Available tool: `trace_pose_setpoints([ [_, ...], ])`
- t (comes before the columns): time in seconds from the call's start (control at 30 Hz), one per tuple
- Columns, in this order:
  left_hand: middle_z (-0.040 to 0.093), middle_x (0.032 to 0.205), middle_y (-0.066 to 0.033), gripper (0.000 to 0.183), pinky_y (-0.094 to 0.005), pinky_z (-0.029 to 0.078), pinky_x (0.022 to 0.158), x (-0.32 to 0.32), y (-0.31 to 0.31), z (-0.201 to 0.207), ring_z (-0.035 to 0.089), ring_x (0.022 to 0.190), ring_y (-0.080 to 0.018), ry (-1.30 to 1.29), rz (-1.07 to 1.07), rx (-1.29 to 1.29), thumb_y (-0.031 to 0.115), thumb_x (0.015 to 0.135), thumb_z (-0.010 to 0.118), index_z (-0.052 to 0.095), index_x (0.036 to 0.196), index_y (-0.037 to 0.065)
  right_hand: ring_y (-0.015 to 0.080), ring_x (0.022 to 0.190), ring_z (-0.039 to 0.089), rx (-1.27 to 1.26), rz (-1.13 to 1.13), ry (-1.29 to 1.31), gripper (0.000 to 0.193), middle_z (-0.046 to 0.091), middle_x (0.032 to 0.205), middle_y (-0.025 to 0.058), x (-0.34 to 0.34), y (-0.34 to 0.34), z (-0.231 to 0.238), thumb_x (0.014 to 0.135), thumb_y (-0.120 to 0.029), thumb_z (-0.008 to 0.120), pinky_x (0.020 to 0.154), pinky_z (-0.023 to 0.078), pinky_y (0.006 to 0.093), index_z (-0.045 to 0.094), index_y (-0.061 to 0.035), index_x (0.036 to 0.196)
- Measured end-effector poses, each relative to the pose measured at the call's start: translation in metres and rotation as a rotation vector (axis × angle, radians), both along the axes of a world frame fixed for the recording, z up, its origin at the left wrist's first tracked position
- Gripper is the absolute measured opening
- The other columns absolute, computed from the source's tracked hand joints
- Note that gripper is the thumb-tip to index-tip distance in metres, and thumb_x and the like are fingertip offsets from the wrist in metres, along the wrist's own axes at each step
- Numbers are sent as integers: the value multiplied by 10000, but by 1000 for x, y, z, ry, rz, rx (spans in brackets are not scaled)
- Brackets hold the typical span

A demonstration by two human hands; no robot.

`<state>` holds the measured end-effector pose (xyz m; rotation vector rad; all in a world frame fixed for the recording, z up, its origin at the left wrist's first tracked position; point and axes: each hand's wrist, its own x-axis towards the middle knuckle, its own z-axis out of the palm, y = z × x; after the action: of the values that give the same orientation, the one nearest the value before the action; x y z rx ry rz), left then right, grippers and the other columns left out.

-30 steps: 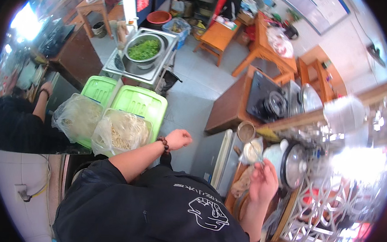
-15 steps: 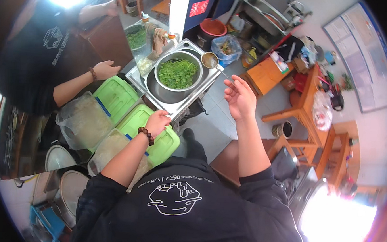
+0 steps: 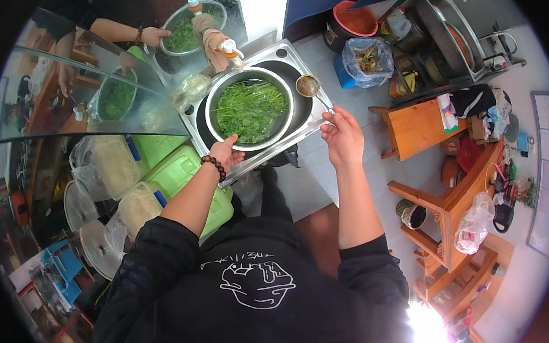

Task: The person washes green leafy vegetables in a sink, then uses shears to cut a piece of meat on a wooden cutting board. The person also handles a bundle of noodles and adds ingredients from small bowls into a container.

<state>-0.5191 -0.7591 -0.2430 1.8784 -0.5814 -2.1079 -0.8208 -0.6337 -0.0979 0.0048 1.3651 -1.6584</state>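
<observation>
A round stainless-steel bowl [image 3: 281, 136] of leafy greens [image 3: 251, 110] stands in the steel sink [image 3: 302, 113] ahead of me. The greens look wet. My left hand [image 3: 226, 153], with a bead bracelet on the wrist, grips the bowl's near rim, its thumb over the edge; the other fingers are partly hidden. My right hand [image 3: 344, 138] holds a small ladle [image 3: 307, 86] by its thin metal handle. The ladle's head is over the sink's right side, apart from the bowl, and looks brownish inside. A tap [image 3: 231, 50] stands behind the bowl, a tan cloth [image 3: 212, 45] beside it.
A mirrored wall [image 3: 128, 90] borders the sink on the left. Green-lidded boxes [image 3: 189, 172] stand at the near left. Beyond the sink are a red bucket [image 3: 355, 18] and a bagged bin [image 3: 368, 61]. Wooden tables [image 3: 418, 127] stand right.
My left hand has moved from the sink's near edge onto the bowl's rim. My right hand keeps the ladle, still beside the bowl. The view has shifted, bringing the sink closer.
</observation>
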Motion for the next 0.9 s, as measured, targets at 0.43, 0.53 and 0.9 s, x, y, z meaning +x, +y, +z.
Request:
trace_pose_setpoints([
  [0.43,706,856,-164,155,-341,578,537,41,45,42,686,643,-231,52,152,-149,55,931,642,635,922,-100,143,704,644,122,254,286,354,707,965,97,-25,-49,-20,1003,-125,608,634,519,282,625,15,1328],
  [0.53,707,870,-148,153,-339,555,558,77,63,61,698,696,-238,43,93,-150,47,919,636,639,986,-91,129,650,637,185,444,496,348,699,855,71,-15,-70,-20,969,-135,634,614,518,291,670,-4,1290],
  [0.9,700,833,-130,133,-367,558,553,184,161,86,698,671,-242,-38,234,-118,40,911,655,657,995,-64,355,980,695,78,776,1203,225,725,1031,194,47,-147,-33,993,-231,639,885,541,425,763,-75,1097],
])
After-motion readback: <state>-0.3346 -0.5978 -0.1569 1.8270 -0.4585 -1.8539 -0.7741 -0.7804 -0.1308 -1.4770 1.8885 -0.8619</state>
